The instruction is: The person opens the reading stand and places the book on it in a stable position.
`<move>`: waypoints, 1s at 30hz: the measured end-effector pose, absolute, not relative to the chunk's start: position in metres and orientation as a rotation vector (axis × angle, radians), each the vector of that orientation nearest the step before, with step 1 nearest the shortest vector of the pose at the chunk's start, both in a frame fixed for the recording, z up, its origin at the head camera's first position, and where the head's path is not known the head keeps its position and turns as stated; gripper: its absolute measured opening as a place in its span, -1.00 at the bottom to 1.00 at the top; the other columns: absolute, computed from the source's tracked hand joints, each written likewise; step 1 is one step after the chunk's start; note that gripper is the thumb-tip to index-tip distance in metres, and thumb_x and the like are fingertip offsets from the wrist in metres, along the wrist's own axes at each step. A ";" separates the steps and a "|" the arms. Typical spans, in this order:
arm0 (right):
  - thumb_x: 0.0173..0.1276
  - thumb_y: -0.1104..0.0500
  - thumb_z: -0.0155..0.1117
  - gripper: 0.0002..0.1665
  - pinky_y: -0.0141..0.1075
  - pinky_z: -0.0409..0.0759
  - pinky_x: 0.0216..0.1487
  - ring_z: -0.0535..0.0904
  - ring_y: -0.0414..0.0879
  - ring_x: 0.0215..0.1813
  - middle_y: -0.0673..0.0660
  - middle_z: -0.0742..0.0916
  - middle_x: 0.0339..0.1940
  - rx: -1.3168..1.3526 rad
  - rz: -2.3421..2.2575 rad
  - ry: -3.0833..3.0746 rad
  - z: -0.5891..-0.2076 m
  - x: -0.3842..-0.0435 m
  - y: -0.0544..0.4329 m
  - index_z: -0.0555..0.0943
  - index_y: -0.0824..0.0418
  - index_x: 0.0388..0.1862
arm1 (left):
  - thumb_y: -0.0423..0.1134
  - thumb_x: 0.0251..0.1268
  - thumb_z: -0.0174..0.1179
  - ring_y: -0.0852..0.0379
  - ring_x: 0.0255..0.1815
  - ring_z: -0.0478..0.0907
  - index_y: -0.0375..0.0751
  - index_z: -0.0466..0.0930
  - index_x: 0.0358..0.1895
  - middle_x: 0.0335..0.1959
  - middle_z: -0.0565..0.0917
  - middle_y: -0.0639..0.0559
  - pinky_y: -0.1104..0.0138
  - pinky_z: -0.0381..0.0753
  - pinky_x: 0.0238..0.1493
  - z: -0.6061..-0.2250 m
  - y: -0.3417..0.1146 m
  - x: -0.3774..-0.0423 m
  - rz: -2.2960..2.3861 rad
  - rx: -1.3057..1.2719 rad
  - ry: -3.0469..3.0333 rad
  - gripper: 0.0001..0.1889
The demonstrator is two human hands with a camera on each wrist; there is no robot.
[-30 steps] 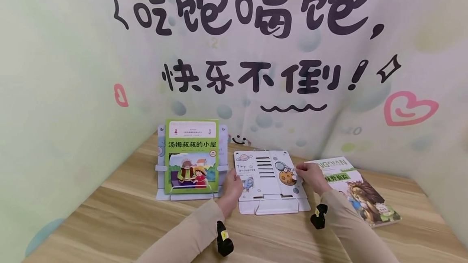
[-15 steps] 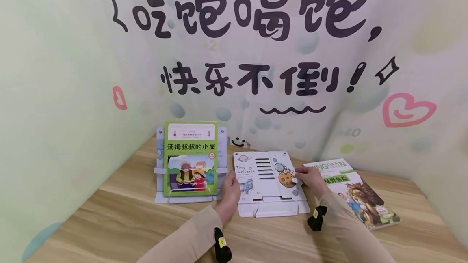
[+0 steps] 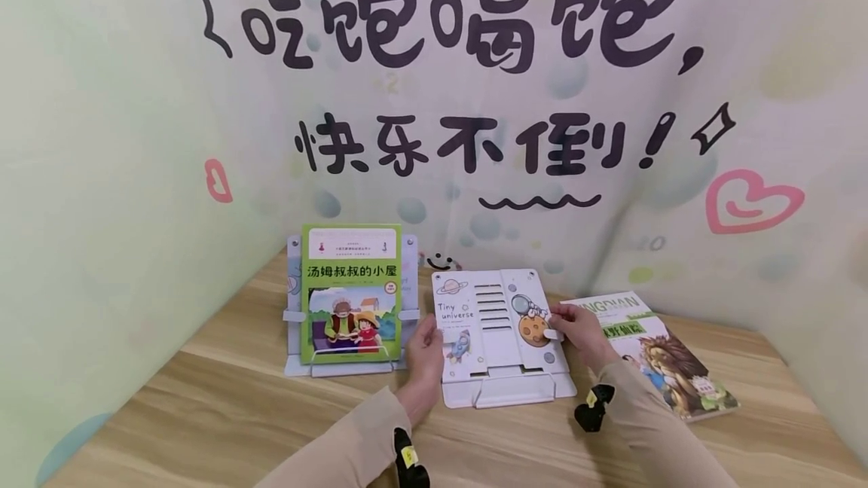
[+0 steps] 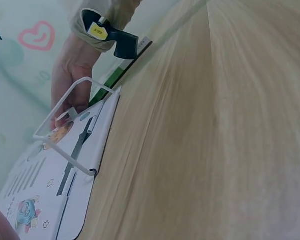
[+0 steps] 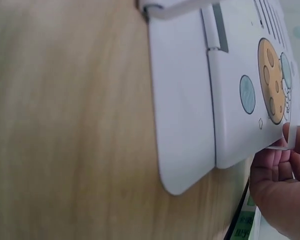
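Note:
A white metal book stand point(image 3: 498, 345) with "Tiny universe" and space drawings stands on the table, its back panel tilted up from the flat base. My left hand point(image 3: 423, 367) holds the panel's left edge; in the left wrist view only a bit of that hand shows in the lower corner. On the opposite edge, my right hand point(image 3: 582, 331) pinches the panel beside the small white side clip point(image 5: 291, 136), with the thumb in front and the other fingers curled at the edge. A white wire page holder point(image 4: 70, 92) sticks out at the front of the stand.
To the left, a second stand point(image 3: 294, 364) bears a green picture-covered book point(image 3: 353, 269), upright. Another book point(image 3: 667, 356), with a lion on its cover, lies flat right of my right hand. A printed cloth backdrop point(image 3: 468, 232) rises behind the wooden table point(image 3: 224, 398).
The stand's back panel has risen a little, and the wire loop that showed behind its top edge is now out of sight. Both hands keep their places at its sides.

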State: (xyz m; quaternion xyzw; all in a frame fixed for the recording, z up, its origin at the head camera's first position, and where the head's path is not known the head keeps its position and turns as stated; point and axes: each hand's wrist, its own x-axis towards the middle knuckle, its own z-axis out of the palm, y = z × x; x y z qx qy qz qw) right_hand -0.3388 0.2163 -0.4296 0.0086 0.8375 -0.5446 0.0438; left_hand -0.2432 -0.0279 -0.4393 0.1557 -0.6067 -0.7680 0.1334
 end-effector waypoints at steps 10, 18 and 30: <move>0.33 0.37 0.12 -0.62 -0.47 0.49 -0.31 0.45 -0.23 -0.29 0.04 0.56 -0.31 -0.026 -1.725 2.485 -0.425 -0.337 0.225 0.37 0.51 0.08 | -0.54 0.19 0.10 -0.14 0.09 0.46 -0.47 0.41 0.18 0.08 0.53 -0.33 0.09 0.43 0.19 -0.437 -0.030 -0.243 -2.173 0.479 -1.716 -0.56; 0.33 0.38 0.11 -0.64 -0.47 0.49 -0.27 0.45 -0.23 -0.27 0.05 0.55 -0.32 -0.120 -1.747 2.478 -0.418 -0.334 0.228 0.35 0.52 0.06 | -0.57 0.09 0.15 0.01 -0.10 0.52 -0.40 0.54 0.05 -0.09 0.61 -0.24 0.27 0.56 -0.01 -0.436 -0.035 -0.248 -2.090 0.467 -1.803 -0.62; 0.30 0.44 0.09 -0.57 -0.50 0.51 -0.25 0.45 -0.29 -0.27 -0.01 0.55 -0.31 -0.245 -1.791 2.440 -0.415 -0.331 0.235 0.30 0.58 0.12 | -0.61 0.05 0.15 0.03 -0.12 0.54 -0.30 0.53 -0.04 -0.15 0.61 -0.16 0.29 0.59 -0.04 -0.423 -0.042 -0.247 -2.056 0.404 -1.916 -0.64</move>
